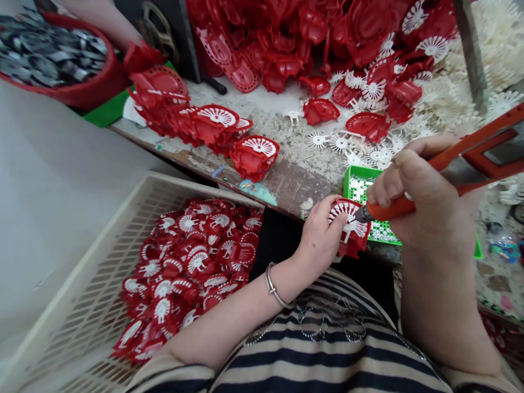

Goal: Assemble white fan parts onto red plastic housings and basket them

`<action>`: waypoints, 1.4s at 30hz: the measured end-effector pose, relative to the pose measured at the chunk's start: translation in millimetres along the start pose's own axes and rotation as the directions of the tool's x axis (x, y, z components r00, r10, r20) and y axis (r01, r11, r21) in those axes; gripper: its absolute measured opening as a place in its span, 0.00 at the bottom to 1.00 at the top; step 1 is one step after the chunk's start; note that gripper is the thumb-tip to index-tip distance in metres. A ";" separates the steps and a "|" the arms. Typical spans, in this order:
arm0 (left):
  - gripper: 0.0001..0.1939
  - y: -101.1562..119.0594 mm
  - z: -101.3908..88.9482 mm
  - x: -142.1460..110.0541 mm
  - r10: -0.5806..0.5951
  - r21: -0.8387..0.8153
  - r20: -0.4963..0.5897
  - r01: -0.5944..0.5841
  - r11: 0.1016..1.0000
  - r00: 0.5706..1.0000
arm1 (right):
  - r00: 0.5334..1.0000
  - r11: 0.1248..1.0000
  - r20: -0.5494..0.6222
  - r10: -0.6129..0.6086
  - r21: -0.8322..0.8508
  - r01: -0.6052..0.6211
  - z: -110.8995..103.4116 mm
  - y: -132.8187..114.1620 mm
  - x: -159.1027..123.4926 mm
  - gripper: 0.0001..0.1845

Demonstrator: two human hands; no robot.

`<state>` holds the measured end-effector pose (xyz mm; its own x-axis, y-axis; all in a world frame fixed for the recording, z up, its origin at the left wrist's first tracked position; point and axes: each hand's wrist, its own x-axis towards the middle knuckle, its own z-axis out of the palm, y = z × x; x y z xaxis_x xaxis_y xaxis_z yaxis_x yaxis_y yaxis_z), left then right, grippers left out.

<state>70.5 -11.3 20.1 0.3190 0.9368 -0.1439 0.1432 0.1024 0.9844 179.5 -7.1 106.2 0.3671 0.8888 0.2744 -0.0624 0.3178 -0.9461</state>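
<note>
My left hand (317, 243) is closed around the edge of a red plastic part (349, 249) in front of my body. A white fan-shaped piece (343, 212) with thin spokes lies on that part's face. An orange and grey power screwdriver (477, 153) is in my right hand (436, 204), fingers wrapped round its front end. Its tip points left and meets the white piece near my left thumb, though exact contact is hard to tell. Just behind the red part, a green tray (347, 176) holds many small white and silvery pieces, partly covered by my right hand.
Red parts with white fans (256, 155) line the bench edge (286, 188). Loose red parts (282, 54) and white fans (446, 103) pile up behind. Lower left, a pale crate (73, 322) holds joined parts. A red tub (82, 93) of metal pieces stands beside another person's arm (110, 27).
</note>
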 end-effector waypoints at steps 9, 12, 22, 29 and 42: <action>0.14 1.6 -0.1 -0.5 -0.005 -0.005 0.014 0.005 1.000 1.000 | 1.000 1.000 -0.004 0.001 0.001 -0.001 -0.6 -0.1 0.6 0.08; 0.14 1.3 0.2 -0.6 0.004 -0.004 0.003 -0.004 1.000 1.000 | 0.999 1.000 0.042 -0.029 0.012 0.028 -4.7 3.9 3.1 0.08; 0.14 3.6 -1.1 -0.1 -0.006 -0.004 0.028 0.006 1.000 1.000 | 0.999 0.999 -0.010 -0.044 -0.031 0.043 1.5 1.8 -0.7 0.07; 0.13 5.3 0.3 0.3 0.001 -0.016 0.019 0.000 1.000 1.000 | 0.994 0.996 0.055 -0.093 0.011 0.092 -5.6 11.4 4.7 0.07; 0.14 4.5 0.6 0.1 0.011 0.014 0.012 -0.011 1.000 1.000 | 0.999 0.999 0.005 -0.048 0.010 0.048 1.5 6.3 1.1 0.08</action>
<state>71.7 -11.0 24.5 0.3313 0.9339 -0.1345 0.1526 0.0876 0.9844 178.1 -3.6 100.8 0.3652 0.8742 0.3199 -0.0541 0.3630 -0.9302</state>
